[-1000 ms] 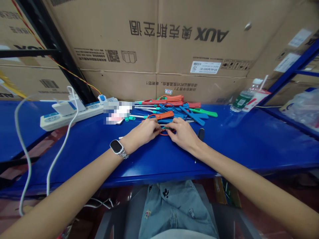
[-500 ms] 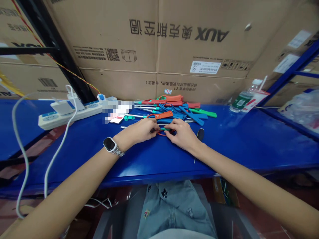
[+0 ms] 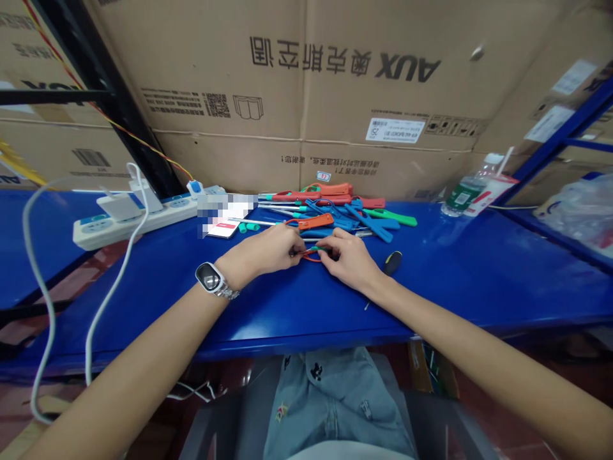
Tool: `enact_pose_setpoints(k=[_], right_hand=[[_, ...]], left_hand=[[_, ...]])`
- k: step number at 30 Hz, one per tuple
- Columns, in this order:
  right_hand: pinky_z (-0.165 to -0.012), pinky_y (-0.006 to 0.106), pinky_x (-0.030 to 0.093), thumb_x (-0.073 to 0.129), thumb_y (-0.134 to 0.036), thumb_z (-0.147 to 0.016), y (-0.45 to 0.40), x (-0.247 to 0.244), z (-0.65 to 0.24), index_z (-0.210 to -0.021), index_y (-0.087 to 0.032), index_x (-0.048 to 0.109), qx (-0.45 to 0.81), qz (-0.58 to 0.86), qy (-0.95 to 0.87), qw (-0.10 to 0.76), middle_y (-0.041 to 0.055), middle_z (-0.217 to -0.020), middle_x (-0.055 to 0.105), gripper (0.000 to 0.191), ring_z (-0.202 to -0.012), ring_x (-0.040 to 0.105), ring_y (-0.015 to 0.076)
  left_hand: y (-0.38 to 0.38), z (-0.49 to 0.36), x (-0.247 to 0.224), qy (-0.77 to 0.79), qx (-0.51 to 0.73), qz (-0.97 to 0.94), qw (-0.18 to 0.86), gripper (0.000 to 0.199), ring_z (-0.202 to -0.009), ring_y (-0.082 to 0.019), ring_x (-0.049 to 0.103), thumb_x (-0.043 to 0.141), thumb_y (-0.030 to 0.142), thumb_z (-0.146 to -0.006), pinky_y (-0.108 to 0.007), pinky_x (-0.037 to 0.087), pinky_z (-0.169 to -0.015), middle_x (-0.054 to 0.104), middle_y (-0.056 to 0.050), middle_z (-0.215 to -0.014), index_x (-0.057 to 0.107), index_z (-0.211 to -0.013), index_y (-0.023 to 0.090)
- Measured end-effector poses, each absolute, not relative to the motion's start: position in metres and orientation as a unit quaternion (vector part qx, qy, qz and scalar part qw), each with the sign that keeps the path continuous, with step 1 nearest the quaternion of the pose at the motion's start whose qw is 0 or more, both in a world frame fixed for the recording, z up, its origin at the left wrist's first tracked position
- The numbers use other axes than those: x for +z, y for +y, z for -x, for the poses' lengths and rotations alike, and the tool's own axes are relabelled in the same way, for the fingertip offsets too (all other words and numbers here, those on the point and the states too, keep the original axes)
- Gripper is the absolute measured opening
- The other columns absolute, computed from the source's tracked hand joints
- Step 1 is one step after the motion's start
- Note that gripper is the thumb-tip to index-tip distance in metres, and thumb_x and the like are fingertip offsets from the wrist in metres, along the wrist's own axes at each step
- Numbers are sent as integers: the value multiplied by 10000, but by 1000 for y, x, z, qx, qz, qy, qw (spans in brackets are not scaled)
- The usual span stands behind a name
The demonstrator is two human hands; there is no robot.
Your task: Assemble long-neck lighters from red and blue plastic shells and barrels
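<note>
My left hand (image 3: pixel 278 249), with a watch on its wrist, pinches one end of a small orange stick lighter (image 3: pixel 312 259) just above the table. My right hand (image 3: pixel 352 259) pinches its other end, where a bit of green shows. Fingers cover most of the lighter, so its full shape is hidden. Just beyond the hands lies a pile of stick lighters with blue handles (image 3: pixel 380 225), red handles (image 3: pixel 311 197) and a green one (image 3: pixel 405 218), plus metal tubes. A screwdriver (image 3: pixel 393 262) with a black and yellow handle lies partly under my right wrist.
Small green caps (image 3: pixel 249 227) lie left of the pile, beside a phone (image 3: pixel 224 228). A white power strip (image 3: pixel 138 223) with plugs and cables is at the left. A bottle (image 3: pixel 462 191) and a cup (image 3: pixel 491 191) stand at the back right, before a large carton (image 3: pixel 306 115).
My fingers have shifted slightly on the orange lighter, showing more orange between the hands. The screwdriver has turned beside my right wrist, and its yellow marking shows more.
</note>
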State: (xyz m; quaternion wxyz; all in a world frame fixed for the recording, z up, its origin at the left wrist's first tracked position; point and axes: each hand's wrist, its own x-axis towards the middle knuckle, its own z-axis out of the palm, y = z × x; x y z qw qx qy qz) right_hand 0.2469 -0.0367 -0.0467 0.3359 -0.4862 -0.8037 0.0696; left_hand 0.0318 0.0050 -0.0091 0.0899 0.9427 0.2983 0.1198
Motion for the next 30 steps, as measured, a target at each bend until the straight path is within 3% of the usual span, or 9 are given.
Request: enact_pose_setpoints(k=[5,9,18,22,30], right_hand=[[-676,288,457,661,-103,-885,-36,-45,-247,-976,-157,788,71,486,-803,337,35,-855,611,165,-665,554,132],[-670,284,455,669,-88,-870,-35,-46,-248,-953,-151,782,78,478,-803,346,26,-829,595,154,-658,553,128],[-659,282,451,684,-79,-866,-34,-47,-248,-940,-147,787,85,476,-800,356,21,-812,589,144,-643,549,121],[-653,279,452,682,-85,-871,-34,-49,-249,-931,-161,780,85,478,-797,359,18,-814,589,138,-639,544,119],[-642,279,460,690,-87,-869,-33,-49,-249,-936,-158,784,83,475,-798,362,16,-803,588,136,-631,547,118]], left_hand=[[5,-39,-8,346,88,-933,51,201,-687,-184,628,602,98,-813,-301,419,-637,740,-80,-818,785,-836,180],[-2,-46,0,370,55,-927,17,237,-731,-196,644,563,112,-861,-304,402,-642,751,-113,-877,796,-880,154],[4,-30,0,376,70,-910,159,283,-755,-191,656,674,195,-766,-296,454,-684,758,-60,-887,800,-1018,173],[7,-28,-2,375,77,-905,188,234,-698,-159,640,626,174,-838,-281,450,-667,733,-49,-810,794,-999,153],[7,-22,1,357,103,-899,230,211,-760,-160,667,633,271,-913,-270,469,-698,766,-70,-911,791,-988,154]])
